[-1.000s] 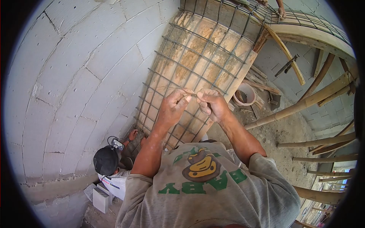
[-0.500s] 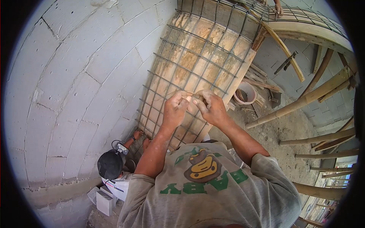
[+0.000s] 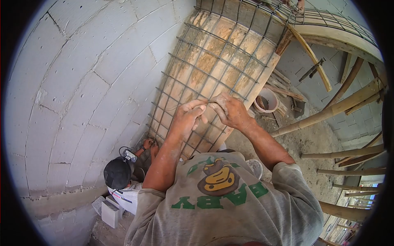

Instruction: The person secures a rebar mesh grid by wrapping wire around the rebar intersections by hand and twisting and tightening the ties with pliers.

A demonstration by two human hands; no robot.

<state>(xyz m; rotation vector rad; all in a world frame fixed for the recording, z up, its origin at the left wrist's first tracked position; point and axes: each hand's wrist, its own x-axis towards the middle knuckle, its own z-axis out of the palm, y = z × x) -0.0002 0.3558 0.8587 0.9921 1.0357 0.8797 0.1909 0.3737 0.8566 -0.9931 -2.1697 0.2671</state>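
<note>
Thin wire, hard to make out, runs between my two raised hands. My left hand [image 3: 190, 115] pinches it between thumb and fingers. Close beside it, my right hand [image 3: 230, 110] has its fingers curled around the wire's other part, back of the hand up. Both are over a grid of steel bars [image 3: 223, 39], which lies above sloping wooden boards [image 3: 207, 61]. Whether the wire touches the bars cannot be told.
A co-worker in a dark cap [image 3: 117, 173] crouches at lower left beside the block wall [image 3: 82, 94]. A bucket [image 3: 266, 101], scrap wood and slanting poles [image 3: 328, 111] are on the right. Another person's hand [image 3: 301, 5] shows at the top.
My right hand has turned over, its back now facing up and its fingers curled downward. The crouching co-worker's hands have come together near the grid's lower edge.
</note>
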